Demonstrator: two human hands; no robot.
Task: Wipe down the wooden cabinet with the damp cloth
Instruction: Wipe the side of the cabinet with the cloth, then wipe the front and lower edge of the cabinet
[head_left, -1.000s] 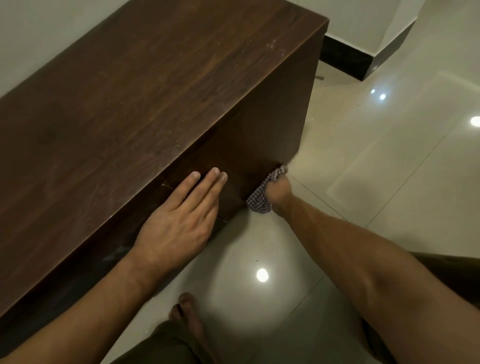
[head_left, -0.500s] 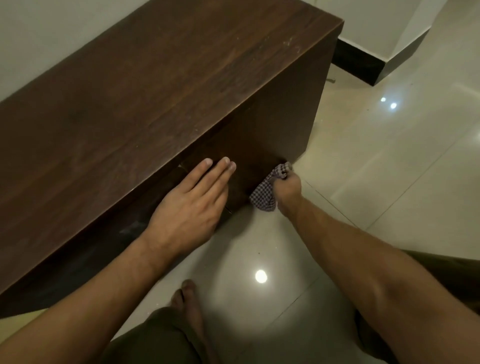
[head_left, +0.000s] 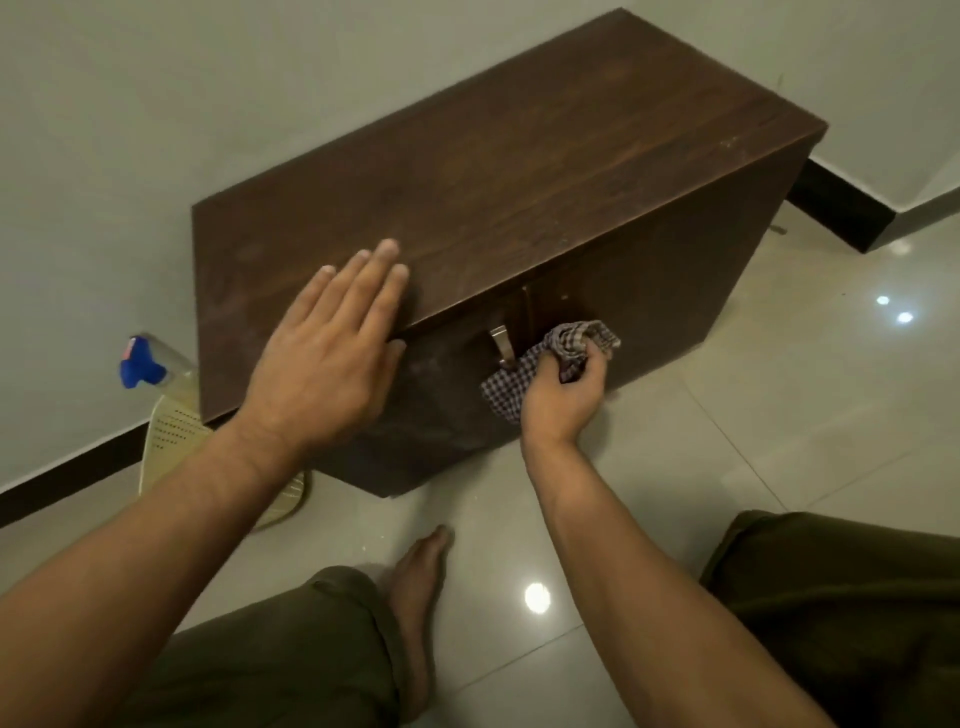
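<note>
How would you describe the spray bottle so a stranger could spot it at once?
Find the dark wooden cabinet against the pale wall and go to its left end. There, next to a cream perforated plastic item on the floor, the spray bottle peeks out past the cabinet's corner. Its bright blue trigger head on a clear body sets it apart from the cream item.

No legible text or labels anywhere.

Left hand (head_left: 332, 358) laid flat on cabinet (head_left: 519, 171) top; cloth (head_left: 550, 364) gripped by right hand (head_left: 563, 395) against cabinet front.
</note>
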